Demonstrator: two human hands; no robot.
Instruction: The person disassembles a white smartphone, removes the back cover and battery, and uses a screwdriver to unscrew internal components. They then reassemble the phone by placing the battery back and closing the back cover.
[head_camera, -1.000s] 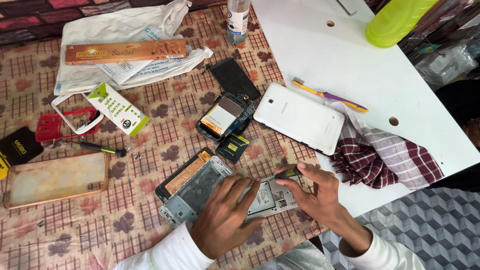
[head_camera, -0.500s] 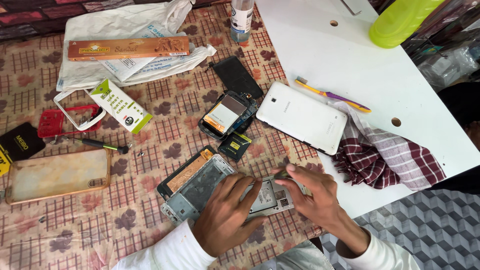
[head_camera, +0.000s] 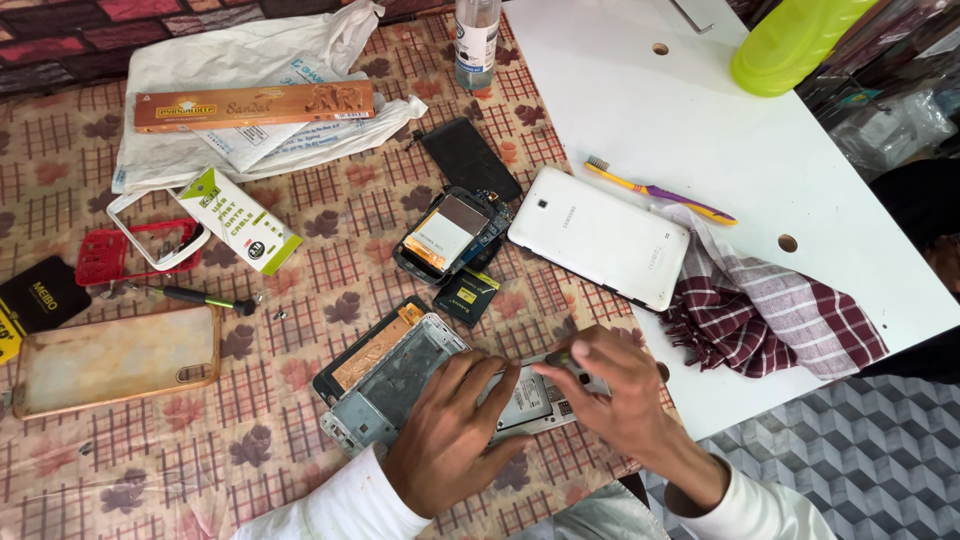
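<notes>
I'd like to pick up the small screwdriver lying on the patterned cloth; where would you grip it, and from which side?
Probably grip the screwdriver by its thicker dark handle, pinching across it from above. It lies flat, the handle is its widest part, and the cloth on both sides is bare, apart from small screws near its right end.

Patterned tablecloth (head_camera: 300, 420), white table (head_camera: 640, 110), grey tiled floor (head_camera: 850, 450).
</notes>
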